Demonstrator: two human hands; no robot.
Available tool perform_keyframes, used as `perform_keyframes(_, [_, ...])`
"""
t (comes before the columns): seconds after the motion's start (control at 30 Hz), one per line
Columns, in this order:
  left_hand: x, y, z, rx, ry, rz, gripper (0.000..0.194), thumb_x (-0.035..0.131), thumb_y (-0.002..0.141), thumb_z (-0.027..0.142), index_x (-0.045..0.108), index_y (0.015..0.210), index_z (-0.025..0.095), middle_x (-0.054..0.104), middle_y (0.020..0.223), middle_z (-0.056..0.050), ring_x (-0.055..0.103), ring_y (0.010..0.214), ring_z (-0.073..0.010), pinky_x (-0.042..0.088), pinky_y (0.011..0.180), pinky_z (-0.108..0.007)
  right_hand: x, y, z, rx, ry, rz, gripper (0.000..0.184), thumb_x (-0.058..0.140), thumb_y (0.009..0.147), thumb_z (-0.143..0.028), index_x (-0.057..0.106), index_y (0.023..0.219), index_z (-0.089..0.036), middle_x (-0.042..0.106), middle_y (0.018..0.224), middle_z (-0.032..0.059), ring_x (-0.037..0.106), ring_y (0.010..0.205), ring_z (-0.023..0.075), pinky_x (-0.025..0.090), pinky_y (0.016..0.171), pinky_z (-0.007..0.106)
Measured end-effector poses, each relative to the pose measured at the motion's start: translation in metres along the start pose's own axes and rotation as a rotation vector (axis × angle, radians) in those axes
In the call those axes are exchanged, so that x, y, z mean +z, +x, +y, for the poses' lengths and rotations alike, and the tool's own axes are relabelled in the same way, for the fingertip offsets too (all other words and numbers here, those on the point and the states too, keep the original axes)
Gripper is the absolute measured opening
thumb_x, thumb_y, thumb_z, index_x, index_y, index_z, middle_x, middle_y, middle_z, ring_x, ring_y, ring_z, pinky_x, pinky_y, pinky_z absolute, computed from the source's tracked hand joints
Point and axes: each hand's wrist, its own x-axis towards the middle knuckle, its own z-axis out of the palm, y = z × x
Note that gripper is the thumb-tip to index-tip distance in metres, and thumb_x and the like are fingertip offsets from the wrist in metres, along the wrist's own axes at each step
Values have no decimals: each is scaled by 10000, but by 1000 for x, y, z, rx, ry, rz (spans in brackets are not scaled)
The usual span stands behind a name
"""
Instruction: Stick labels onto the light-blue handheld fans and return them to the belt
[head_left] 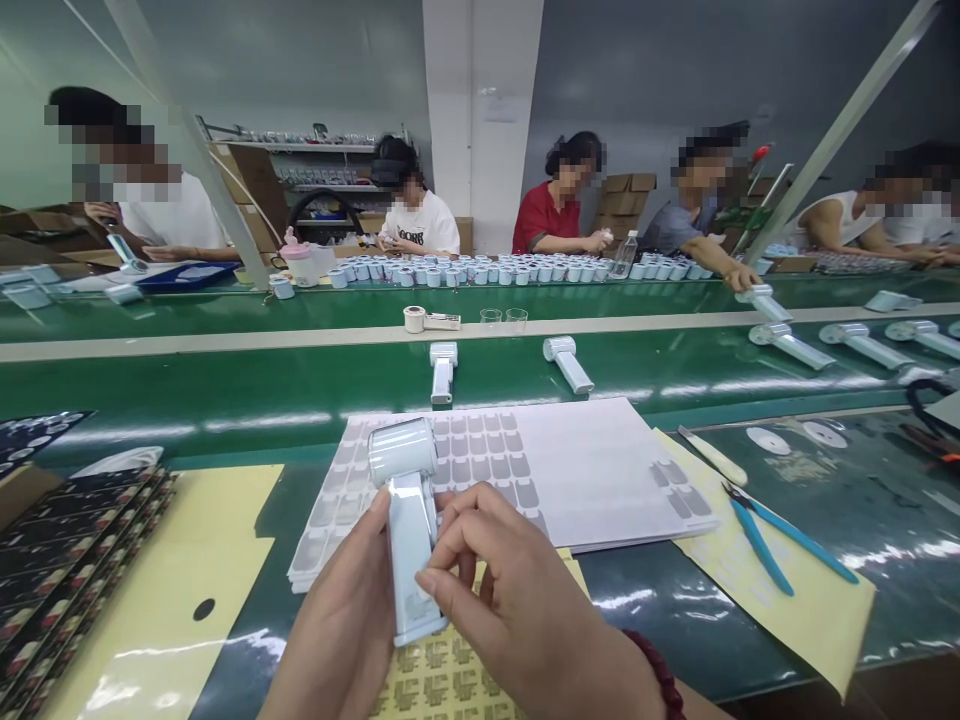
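My left hand [351,610] grips the handle of a pale blue handheld fan [406,500], its round head pointing away from me. Fingers of my right hand [510,590] pinch against the right side of the handle, thumb resting on its front. Under the fan lies a stack of white sticker sheets [585,470] with grey labels on the left part. A yellowish sheet with printed labels [442,680] shows below my hands.
Blue tweezers [780,530] and a white-handled knife [712,457] lie on yellow backing paper at right. Stacked dark sticker sheets [67,560] sit at left. More fans [442,372] [568,362] ride the green conveyor [225,380]. Several people work across the belt.
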Motion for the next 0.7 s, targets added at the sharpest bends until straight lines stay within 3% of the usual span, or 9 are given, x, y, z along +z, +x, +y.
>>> perform_keyframes(0.13, [0,-8,4,38,66,-121,622,818,672,329,654,1262,222,719,1176,-88,593,1185,-362,502,980,-414,-3,2,0,-17,47,14,152,635,865,-81,592,800,-212,503,920,-22,547,733,109,472,673,226])
perform_keyframes(0.23, [2,-12,7,36,121,-160,727,868,561,193,657,1256,230,692,1235,-98,562,1225,-380,501,980,-404,-3,4,-2,52,183,32,128,655,873,-153,612,770,-216,529,919,-16,544,760,122,448,615,213])
perform_keyframes(0.4, [-1,-3,21,8,145,-128,740,855,557,154,648,1265,208,694,1232,-109,599,1187,-361,526,951,-376,-18,15,-1,63,378,170,188,636,908,-350,608,785,-211,569,969,22,550,736,137,413,492,209])
perform_keyframes(0.5, [-6,20,41,78,231,-55,744,849,581,154,627,1288,214,713,1200,-102,644,1130,-320,564,860,-311,-44,31,13,86,1,177,259,507,973,-455,608,943,-219,613,1105,56,581,683,138,440,463,231])
perform_keyframes(0.57, [-10,45,60,141,299,-19,672,836,614,133,648,1253,219,730,1160,-94,678,1072,-280,581,774,-263,-63,43,28,136,-301,169,255,463,995,-409,577,1130,-225,640,1172,77,641,810,190,499,559,280])
perform_keyframes(0.7, [-15,105,97,196,371,47,245,732,721,48,737,953,125,761,926,-106,720,765,-185,577,615,-212,-87,64,63,219,-541,198,411,524,928,-168,499,1337,-204,660,1243,107,642,1018,276,487,801,399])
